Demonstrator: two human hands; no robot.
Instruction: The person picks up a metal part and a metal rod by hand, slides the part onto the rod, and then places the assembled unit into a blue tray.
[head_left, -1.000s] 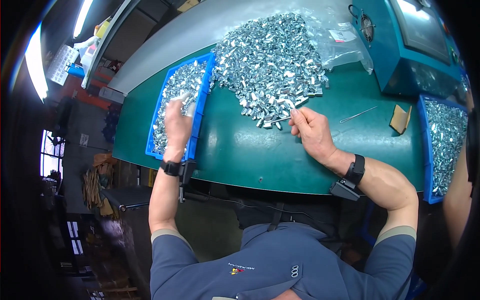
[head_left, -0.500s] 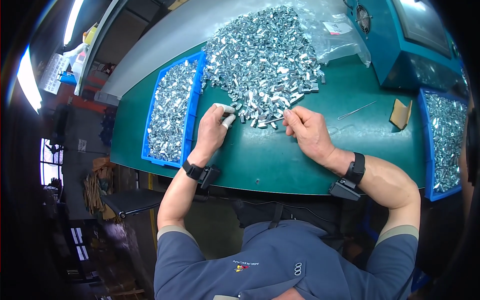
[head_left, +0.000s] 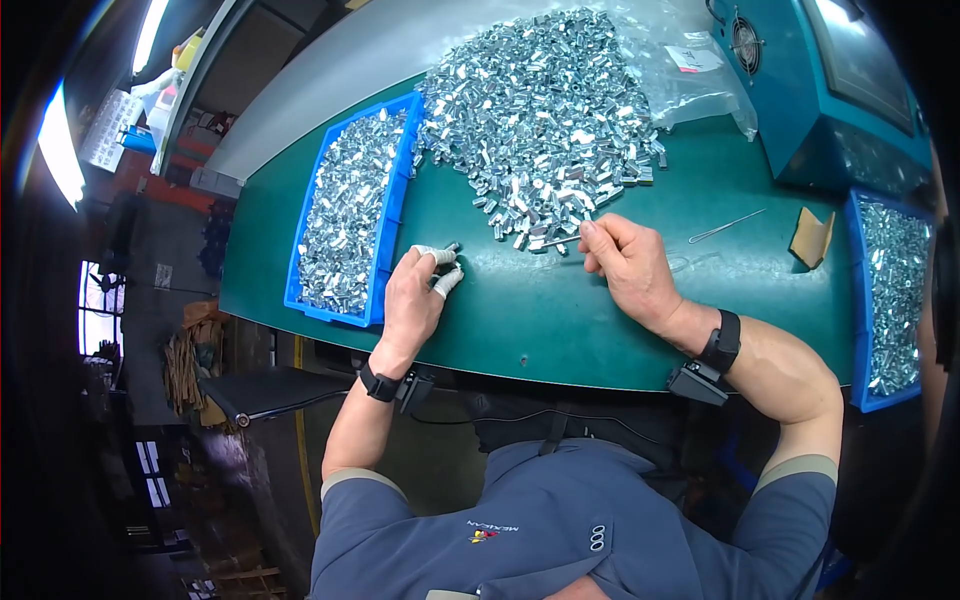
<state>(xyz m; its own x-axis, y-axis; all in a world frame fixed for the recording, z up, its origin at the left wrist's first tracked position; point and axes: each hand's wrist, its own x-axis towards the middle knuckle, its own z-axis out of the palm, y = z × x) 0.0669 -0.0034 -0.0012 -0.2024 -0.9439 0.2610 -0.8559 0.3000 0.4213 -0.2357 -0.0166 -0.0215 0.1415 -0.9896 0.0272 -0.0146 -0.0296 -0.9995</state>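
Head camera is all we've got, and the left hand (head_left: 410,305) is the big mover. One second ago it was over the blue bin (head_left: 396,195), then it was at the near edge of the pile of small shiny metal parts (head_left: 540,130), and now it's pulled back toward the person, just beside the bin. Its white-wrapped fingers (head_left: 432,254) are curled close together, with what looks like a small metal piece (head_left: 454,246) at the tips. Can't tell if that's really pinched or just sliding on the green table (head_left: 480,330).

Right hand (head_left: 632,270) has barely budged: thumb and fingers pressed on a thin metal rod (head_left: 563,241), its far end right at the pile's near edge. So at this point the left is doing the travelling and the right is parked by the loose parts, with bare tabletop between them. Most of the parts sit in that heap at the back, plus a load in the bin. Off to the right there's a bent wire (head_left: 725,227), near neither hand.
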